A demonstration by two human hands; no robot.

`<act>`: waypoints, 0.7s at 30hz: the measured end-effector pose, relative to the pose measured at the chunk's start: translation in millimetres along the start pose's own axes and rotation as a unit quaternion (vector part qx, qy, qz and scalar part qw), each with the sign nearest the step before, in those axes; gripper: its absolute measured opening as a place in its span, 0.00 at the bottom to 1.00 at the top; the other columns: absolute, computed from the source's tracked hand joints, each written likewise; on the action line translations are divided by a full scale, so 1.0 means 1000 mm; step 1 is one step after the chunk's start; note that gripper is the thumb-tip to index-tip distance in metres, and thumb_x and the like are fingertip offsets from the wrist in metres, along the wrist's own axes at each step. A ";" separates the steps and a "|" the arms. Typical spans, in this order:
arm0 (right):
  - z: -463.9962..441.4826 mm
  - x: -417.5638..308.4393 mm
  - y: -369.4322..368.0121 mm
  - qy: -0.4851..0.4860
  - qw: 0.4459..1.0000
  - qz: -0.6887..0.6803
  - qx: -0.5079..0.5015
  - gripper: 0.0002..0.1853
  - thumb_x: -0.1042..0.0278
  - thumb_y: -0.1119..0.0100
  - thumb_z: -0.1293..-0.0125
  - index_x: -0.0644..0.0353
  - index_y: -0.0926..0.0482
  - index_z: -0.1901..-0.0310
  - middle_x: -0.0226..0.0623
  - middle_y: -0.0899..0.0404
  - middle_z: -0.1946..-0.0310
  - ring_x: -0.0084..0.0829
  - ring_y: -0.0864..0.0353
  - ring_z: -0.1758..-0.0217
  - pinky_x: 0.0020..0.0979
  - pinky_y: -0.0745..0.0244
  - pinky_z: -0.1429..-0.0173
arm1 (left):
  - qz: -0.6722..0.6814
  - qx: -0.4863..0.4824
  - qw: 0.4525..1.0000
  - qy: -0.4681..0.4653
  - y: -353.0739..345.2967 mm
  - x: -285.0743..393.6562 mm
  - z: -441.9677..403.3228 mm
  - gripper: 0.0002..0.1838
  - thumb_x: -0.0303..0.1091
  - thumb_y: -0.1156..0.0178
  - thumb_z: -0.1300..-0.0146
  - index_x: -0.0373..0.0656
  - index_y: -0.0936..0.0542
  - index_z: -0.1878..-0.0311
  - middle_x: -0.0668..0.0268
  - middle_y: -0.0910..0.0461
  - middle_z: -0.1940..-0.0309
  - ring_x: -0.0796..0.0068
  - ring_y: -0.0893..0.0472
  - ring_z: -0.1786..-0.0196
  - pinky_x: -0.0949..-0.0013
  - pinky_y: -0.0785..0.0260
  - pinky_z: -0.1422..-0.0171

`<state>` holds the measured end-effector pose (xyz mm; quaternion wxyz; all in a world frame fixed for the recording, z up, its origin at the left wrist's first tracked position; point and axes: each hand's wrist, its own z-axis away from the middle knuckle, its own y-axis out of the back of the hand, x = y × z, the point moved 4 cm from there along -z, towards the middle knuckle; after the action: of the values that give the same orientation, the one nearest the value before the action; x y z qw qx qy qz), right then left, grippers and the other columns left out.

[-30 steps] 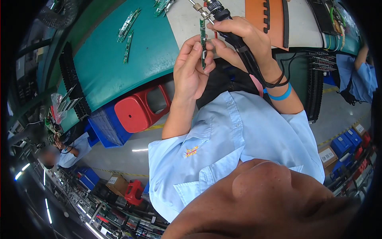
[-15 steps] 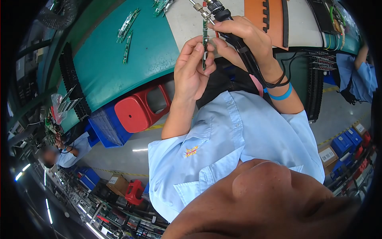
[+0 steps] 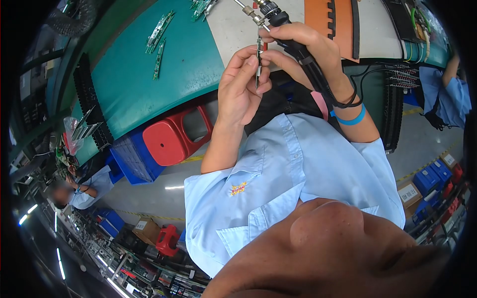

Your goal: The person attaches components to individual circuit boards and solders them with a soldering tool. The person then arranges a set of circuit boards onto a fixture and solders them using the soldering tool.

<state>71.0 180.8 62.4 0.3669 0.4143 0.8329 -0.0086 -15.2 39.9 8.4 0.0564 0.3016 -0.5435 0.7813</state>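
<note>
A narrow circuit board (image 3: 259, 69) is pinched upright, edge-on to the camera, between the thumb and fingers of my left hand (image 3: 242, 82). My right hand (image 3: 315, 52) is wrapped round a black electric screwdriver (image 3: 309, 67), whose top end points up and left. The thumb and a finger of that hand are close to the upper part of the board, beside a thin pale piece and a small red piece. Metal fittings (image 3: 251, 14) cross near the screwdriver's end. More narrow boards (image 3: 159, 32) lie on the green mat (image 3: 119, 74) to the left.
A red stool (image 3: 164, 141) and a blue crate (image 3: 134, 156) stand below the bench edge. On the right are an orange sheet (image 3: 318, 15) and black racks (image 3: 392, 119). Co-workers sit at the far left (image 3: 89, 188) and far right (image 3: 447, 99).
The board in my left hand has shifted slightly right and turned more edge-on. My right hand and the screwdriver have moved a little, with the fingers closer to the board.
</note>
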 end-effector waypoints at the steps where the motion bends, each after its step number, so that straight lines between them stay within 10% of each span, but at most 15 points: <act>1: -0.001 0.000 0.001 -0.009 1.000 -0.019 -0.007 0.26 0.83 0.25 0.46 0.60 0.21 0.45 0.43 0.12 0.54 0.31 0.13 0.59 0.25 0.16 0.57 | 0.004 -0.004 1.000 0.010 0.000 0.001 0.000 0.15 0.28 0.46 0.21 0.38 0.26 0.36 0.59 0.21 0.53 0.76 0.26 0.64 0.77 0.36 0.67; 21: 0.011 -0.013 -0.007 -0.030 0.999 -0.015 0.024 0.24 0.85 0.28 0.44 0.61 0.19 0.44 0.40 0.12 0.54 0.26 0.13 0.63 0.24 0.17 0.59 | -0.055 0.007 0.998 -0.017 -0.002 0.006 -0.005 0.18 0.25 0.48 0.23 0.36 0.29 0.33 0.57 0.21 0.55 0.71 0.21 0.57 0.72 0.27 0.65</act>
<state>77.5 163.9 60.3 0.3815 0.4100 0.8272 -0.0464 -21.6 43.7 12.4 0.0876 0.3444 -0.5213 0.7759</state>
